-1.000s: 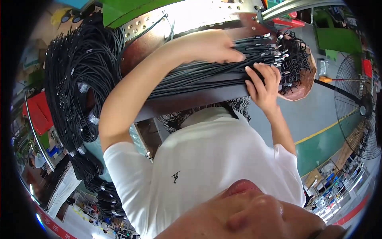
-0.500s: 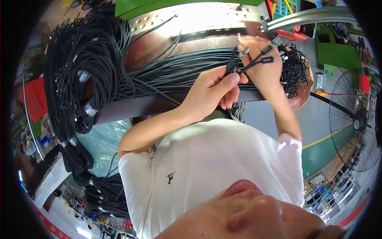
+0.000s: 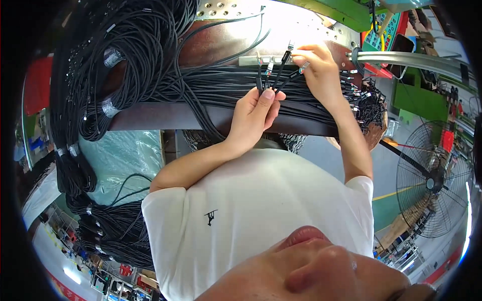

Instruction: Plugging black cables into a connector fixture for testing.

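My left hand (image 3: 258,113) is closed around several black cables (image 3: 281,70), thumb on top. Their bare metal connector ends fan out upward, with small coloured wires showing near the tips. To the right, my right hand (image 3: 324,72) has thumb and fingertips drawn together beside the rightmost connector (image 3: 303,68). Whether those fingertips grip anything is too small to tell. Beneath both hands a thick row of black cables (image 3: 221,83) lies across the dark red-brown bench (image 3: 165,114). A pale slotted strip (image 3: 247,60) lies just behind the held connectors.
Big coiled bundles of black cable (image 3: 145,55) hang over the bench's left side. At the right end sits a heap of small black parts (image 3: 371,108). A metal rail (image 3: 411,60) and green machine frame (image 3: 341,12) border the back; a fan (image 3: 429,183) stands right.
My left hand has moved leftward over the bench with the cables, whose ends are now spread wider. My right hand has come away from behind the connectors, fingertips drawn together. The view has shifted.
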A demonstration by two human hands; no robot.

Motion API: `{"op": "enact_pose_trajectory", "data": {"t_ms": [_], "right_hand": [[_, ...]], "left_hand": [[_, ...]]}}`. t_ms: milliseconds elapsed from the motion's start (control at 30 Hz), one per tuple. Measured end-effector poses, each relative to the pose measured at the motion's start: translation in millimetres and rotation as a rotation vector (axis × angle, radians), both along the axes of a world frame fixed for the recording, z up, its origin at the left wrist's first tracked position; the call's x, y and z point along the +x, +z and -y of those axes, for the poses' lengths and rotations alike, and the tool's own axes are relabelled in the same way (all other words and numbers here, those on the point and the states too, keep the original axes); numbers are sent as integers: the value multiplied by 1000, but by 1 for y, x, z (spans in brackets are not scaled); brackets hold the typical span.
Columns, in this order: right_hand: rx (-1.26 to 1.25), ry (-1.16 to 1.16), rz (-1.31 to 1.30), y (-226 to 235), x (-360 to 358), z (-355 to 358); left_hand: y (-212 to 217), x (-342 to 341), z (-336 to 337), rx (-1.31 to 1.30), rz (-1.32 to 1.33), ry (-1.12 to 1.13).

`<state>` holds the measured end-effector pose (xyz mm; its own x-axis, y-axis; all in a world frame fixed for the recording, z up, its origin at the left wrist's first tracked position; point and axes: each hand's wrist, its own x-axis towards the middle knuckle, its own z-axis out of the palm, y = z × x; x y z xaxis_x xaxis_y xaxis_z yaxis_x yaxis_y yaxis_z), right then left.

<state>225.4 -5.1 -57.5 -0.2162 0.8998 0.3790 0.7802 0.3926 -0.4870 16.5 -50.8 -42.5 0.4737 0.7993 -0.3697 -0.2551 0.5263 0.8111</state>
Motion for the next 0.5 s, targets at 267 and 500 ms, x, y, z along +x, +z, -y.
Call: {"op": "enact_pose_trajectory", "data": {"t_ms": [267, 500], "right_hand": [[-712, -89, -1548, 28, -59, 15], [-740, -49, -1295, 24, -76, 29]], "left_hand": [[3, 4, 2, 62, -29, -13], [-5, -2, -8, 96, -8, 92]]}}
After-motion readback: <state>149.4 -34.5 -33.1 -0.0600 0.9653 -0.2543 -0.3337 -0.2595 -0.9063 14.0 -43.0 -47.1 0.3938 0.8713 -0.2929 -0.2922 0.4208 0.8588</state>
